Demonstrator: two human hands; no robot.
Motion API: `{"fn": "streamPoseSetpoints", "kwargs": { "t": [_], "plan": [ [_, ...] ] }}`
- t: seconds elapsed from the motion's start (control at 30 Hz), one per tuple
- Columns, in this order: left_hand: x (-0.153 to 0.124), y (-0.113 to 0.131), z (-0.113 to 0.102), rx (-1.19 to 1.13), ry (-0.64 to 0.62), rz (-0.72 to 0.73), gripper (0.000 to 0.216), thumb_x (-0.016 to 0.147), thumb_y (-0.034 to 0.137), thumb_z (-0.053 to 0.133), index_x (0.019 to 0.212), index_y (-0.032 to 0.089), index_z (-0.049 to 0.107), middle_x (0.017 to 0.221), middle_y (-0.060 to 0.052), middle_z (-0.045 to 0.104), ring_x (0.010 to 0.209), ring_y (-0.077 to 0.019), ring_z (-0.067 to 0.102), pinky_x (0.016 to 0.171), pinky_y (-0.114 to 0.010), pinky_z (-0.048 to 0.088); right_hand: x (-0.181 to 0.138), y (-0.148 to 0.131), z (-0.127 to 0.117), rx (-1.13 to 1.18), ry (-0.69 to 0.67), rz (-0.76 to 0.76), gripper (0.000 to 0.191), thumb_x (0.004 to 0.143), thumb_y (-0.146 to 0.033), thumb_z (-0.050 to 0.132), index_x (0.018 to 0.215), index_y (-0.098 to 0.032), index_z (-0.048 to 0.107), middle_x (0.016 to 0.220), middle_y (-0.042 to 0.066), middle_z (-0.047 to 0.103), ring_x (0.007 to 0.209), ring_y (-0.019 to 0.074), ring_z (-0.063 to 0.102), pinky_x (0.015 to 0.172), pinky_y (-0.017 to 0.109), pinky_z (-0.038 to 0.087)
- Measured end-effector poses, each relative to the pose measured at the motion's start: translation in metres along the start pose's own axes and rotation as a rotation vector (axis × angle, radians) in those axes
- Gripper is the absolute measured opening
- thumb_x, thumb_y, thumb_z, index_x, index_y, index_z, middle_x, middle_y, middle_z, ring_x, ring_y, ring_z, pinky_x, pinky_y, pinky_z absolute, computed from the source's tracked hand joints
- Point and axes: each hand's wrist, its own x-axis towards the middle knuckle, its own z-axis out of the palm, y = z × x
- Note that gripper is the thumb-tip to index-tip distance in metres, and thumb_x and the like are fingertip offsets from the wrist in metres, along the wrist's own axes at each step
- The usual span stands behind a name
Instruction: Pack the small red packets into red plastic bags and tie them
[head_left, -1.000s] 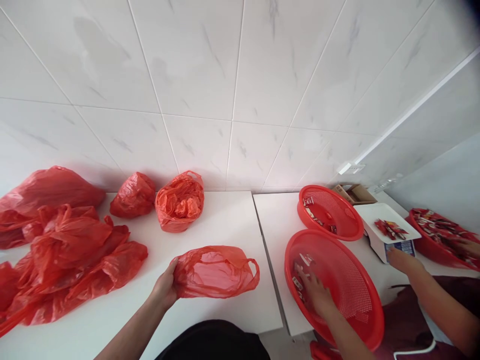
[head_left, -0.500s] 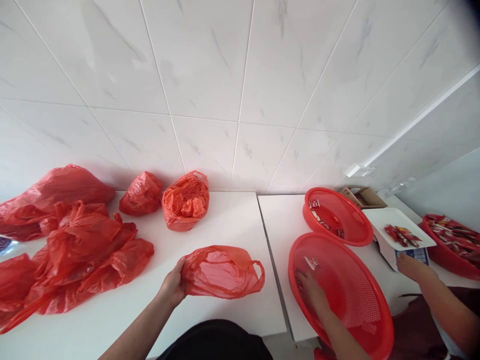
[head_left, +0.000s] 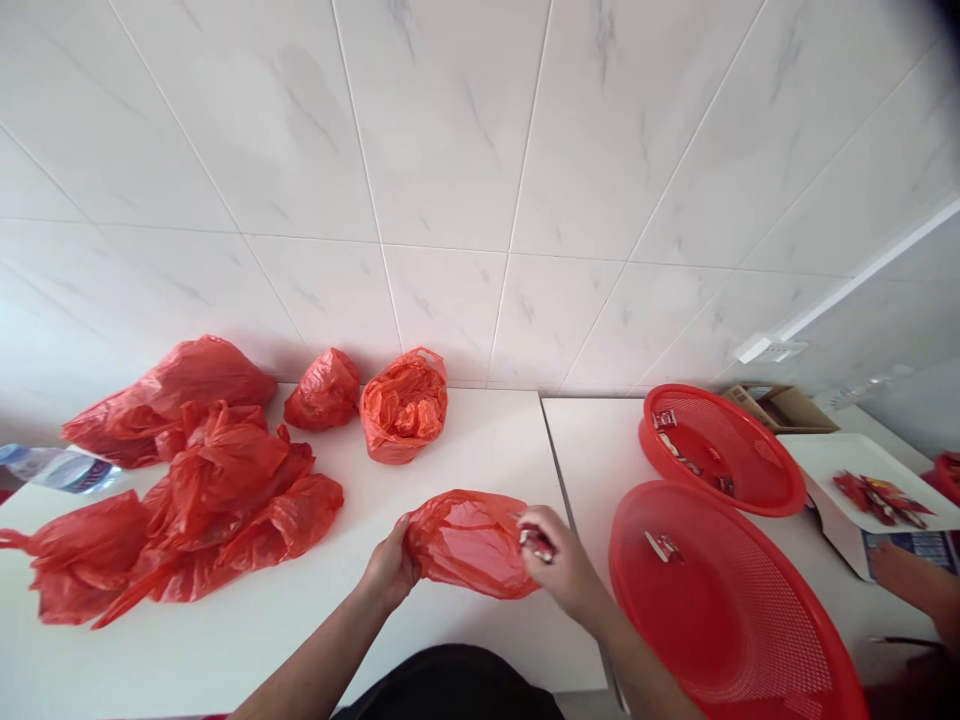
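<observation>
My left hand (head_left: 395, 566) grips the left rim of a red plastic bag (head_left: 472, 545), whose mouth gapes upward above the white table. At the bag's right edge, my right hand (head_left: 559, 562) is closed around small red-and-white wrapped packets (head_left: 537, 542); how many is hidden by the fingers. To the right stands a large red plastic basket (head_left: 705, 590) with a few similar packets (head_left: 664, 546) lying inside. Behind it, a second red basket (head_left: 757, 450) holds several more packets.
Filled red bags (head_left: 225, 480) pile up at the left beside a plastic bottle (head_left: 82, 470). An open bag of crumpled bags (head_left: 405, 405) stands by the wall. At right are a cardboard box (head_left: 787, 408), a scale with a white tray (head_left: 810, 455) and another person's hand (head_left: 904, 575).
My right hand has come out of the large basket with packets and moved left to the bag's edge. My left hand still holds the bag. The view has turned left.
</observation>
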Motion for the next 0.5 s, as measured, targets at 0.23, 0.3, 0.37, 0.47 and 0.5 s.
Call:
{"fn": "streamPoseSetpoints", "kwargs": {
  "t": [0.23,0.3,0.37,0.47,0.5],
  "plan": [
    [0.004,-0.002,-0.009,0.036,-0.090,0.005,0.033,0.091,0.035,0.053,0.116,0.014,0.058,0.080,-0.008,0.073,0.064,-0.0215,0.068,0.060,-0.032,0.054,0.025,-0.007,0.050,-0.058,-0.179,-0.084,0.052,0.070,-0.012,0.055,0.118,-0.031,0.062,0.130,0.004,0.057,0.118,0.0224,0.054,0.095,0.038,0.049],
    [0.008,-0.002,-0.013,0.047,-0.093,0.014,0.033,0.089,0.037,0.057,0.113,0.014,0.059,0.082,-0.009,0.073,0.068,-0.0228,0.069,0.062,-0.033,0.054,0.026,0.013,0.027,-0.107,-0.006,-0.020,0.045,0.074,-0.019,0.054,0.117,-0.027,0.062,0.127,0.006,0.059,0.117,0.0232,0.055,0.100,0.041,0.046],
    [0.011,-0.001,-0.015,0.079,-0.088,0.028,0.033,0.086,0.038,0.061,0.108,0.014,0.060,0.084,-0.010,0.074,0.070,-0.0237,0.069,0.061,-0.033,0.054,0.024,0.041,-0.011,-0.166,0.219,0.150,0.036,0.080,-0.029,0.048,0.112,-0.021,0.063,0.119,0.009,0.063,0.108,0.0229,0.060,0.096,0.038,0.048],
    [0.012,0.002,-0.016,0.135,-0.145,0.057,0.032,0.084,0.038,0.064,0.104,0.014,0.060,0.085,-0.009,0.073,0.069,-0.0231,0.069,0.057,-0.030,0.052,0.014,0.090,-0.078,-0.402,0.464,0.535,0.041,0.081,-0.036,0.042,0.111,-0.017,0.063,0.116,0.014,0.063,0.105,0.0251,0.060,0.090,0.035,0.047],
    [0.011,0.004,-0.016,0.149,-0.177,0.072,0.031,0.083,0.037,0.064,0.103,0.014,0.060,0.085,-0.009,0.073,0.068,-0.0224,0.069,0.057,-0.029,0.052,0.008,0.104,-0.097,-0.436,0.502,0.605,0.043,0.080,-0.034,0.041,0.111,-0.013,0.062,0.114,0.018,0.063,0.103,0.0283,0.060,0.087,0.039,0.047]
  ]
}}
